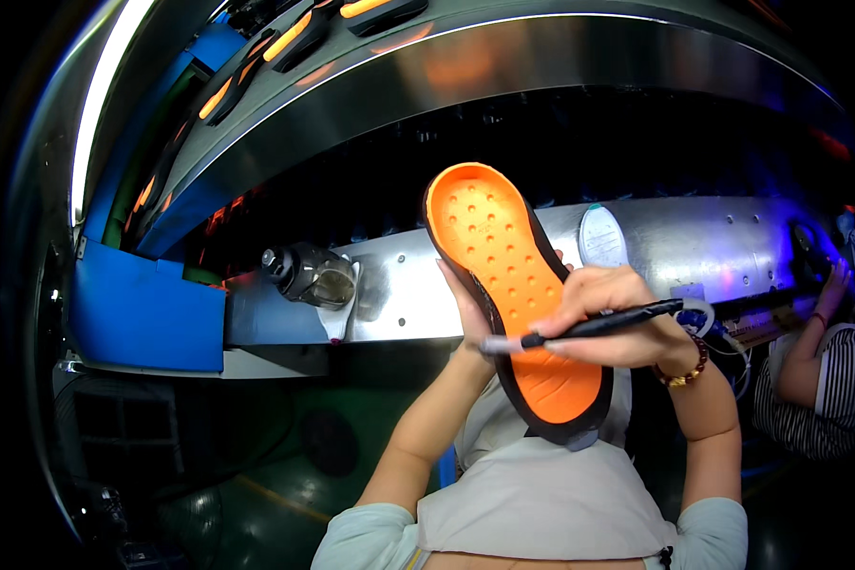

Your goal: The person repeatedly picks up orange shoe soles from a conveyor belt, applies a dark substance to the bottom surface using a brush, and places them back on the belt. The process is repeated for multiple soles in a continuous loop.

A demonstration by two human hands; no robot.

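Note:
A shoe sole (484, 233) with an orange inside and a black rim is held up, tilted, in front of my body. Its heel end points away from me. My left hand (465, 304) is closed around the sole's left side, with its fingers partly hidden behind it. In my right hand (613, 294) is a brush (627, 319) with a black-wrapped handle, gripped like a pen. The pale bristle end reaches across the sole to its left rim, close to my left hand. Whether the bristles touch the rim I cannot tell.
Ahead runs a metal bench (408, 275). On it are a dark jar-like container (323, 280) at left and a small white sole-shaped piece (601, 237). Beyond, several orange-and-black soles (290, 43) lie on a curved conveyor. Another person's hand (834, 290) works at the far right.

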